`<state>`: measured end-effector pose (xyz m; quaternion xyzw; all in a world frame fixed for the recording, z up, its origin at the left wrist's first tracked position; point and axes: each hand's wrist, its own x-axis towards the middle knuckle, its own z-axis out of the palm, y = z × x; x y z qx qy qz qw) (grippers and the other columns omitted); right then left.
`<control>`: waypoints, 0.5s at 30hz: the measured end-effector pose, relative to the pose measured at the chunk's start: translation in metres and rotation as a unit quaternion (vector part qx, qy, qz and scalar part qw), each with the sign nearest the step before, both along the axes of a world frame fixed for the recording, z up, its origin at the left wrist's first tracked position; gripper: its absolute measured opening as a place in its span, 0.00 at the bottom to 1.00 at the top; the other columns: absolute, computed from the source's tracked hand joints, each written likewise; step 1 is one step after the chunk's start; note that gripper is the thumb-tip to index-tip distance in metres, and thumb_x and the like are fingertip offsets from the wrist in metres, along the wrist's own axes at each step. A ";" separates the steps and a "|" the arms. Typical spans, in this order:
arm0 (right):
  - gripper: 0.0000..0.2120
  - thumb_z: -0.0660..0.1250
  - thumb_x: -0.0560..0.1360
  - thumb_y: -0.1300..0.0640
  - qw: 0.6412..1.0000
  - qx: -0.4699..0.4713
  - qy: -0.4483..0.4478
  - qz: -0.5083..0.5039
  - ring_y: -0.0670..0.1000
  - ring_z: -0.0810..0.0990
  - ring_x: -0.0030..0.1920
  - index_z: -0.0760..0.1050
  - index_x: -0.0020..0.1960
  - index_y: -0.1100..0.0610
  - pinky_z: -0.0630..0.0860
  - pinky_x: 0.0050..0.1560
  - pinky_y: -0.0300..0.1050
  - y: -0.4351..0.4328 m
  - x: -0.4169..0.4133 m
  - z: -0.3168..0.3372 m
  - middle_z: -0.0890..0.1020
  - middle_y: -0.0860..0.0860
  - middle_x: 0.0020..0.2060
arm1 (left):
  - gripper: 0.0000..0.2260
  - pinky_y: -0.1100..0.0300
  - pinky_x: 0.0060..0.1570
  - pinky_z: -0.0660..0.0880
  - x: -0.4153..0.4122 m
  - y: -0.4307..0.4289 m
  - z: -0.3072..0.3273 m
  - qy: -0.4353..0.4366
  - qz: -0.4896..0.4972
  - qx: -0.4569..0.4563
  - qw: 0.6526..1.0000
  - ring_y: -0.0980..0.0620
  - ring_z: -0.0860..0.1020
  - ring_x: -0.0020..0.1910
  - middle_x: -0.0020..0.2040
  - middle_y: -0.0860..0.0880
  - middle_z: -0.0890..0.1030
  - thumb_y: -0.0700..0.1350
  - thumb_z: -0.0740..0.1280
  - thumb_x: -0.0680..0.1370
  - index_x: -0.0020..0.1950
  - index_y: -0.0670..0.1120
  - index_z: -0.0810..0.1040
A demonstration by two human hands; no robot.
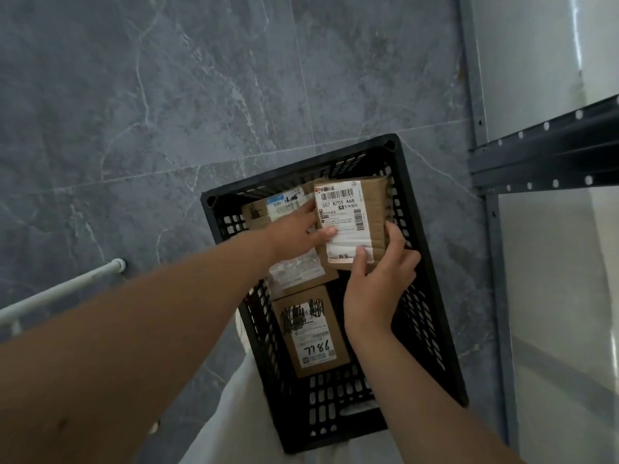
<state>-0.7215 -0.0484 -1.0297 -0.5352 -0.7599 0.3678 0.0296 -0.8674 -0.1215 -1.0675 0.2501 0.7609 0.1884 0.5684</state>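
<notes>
A black slotted plastic crate (432,316) stands on the floor below me with several brown cardboard parcels in it. Both hands hold one parcel with a white shipping label (351,212) above the crate's far right part. My left hand (298,232) grips its left edge, thumb on the label. My right hand (378,283) grips its near right corner, thumb on top. Under it lie a parcel with a blue-edged label (268,209), one with a clear taped label (298,272), and a parcel marked 7786 in pen (311,333).
Grey marbled floor tiles (167,112) surround the crate. A dark metal shelving frame (542,159) with perforated beams stands close on the right, against a pale wall. A white tube (60,289) runs along the floor at the left. Pale cloth lies under the crate's near end.
</notes>
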 end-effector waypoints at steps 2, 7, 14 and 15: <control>0.26 0.66 0.79 0.57 1.000 0.015 0.002 0.010 0.45 0.60 0.54 0.62 0.73 0.45 0.64 0.40 0.27 -0.002 0.002 -0.002 0.61 0.44 0.56 | 0.30 0.44 0.72 0.60 -0.015 0.001 -0.004 0.047 -0.150 -0.036 0.987 0.46 0.62 0.76 0.80 0.53 0.53 0.67 0.49 0.79 0.78 0.56 0.58; 0.27 0.65 0.79 0.57 0.999 0.027 0.021 0.027 0.45 0.60 0.55 0.61 0.74 0.43 0.65 0.46 0.26 -0.003 0.012 -0.007 0.58 0.41 0.52 | 0.40 0.44 0.70 0.66 -0.048 0.017 -0.007 0.144 -0.338 -0.056 0.928 0.45 0.66 0.73 0.77 0.51 0.63 0.78 0.47 0.70 0.77 0.59 0.56; 0.26 0.62 0.81 0.59 1.000 0.004 0.003 0.023 0.49 0.67 0.59 0.60 0.76 0.47 0.69 0.53 0.35 0.002 0.009 -0.016 0.62 0.48 0.56 | 0.29 0.48 0.58 0.76 -0.012 0.012 -0.019 0.163 -0.206 -0.055 0.963 0.49 0.75 0.64 0.69 0.53 0.74 0.69 0.59 0.75 0.72 0.58 0.67; 0.27 0.62 0.81 0.59 1.000 0.005 -0.008 0.022 0.49 0.67 0.59 0.59 0.77 0.47 0.69 0.54 0.36 0.004 0.006 -0.019 0.63 0.49 0.57 | 0.26 0.50 0.58 0.76 -0.005 0.011 -0.021 0.139 -0.133 -0.043 0.980 0.50 0.76 0.62 0.67 0.54 0.74 0.66 0.63 0.75 0.71 0.57 0.69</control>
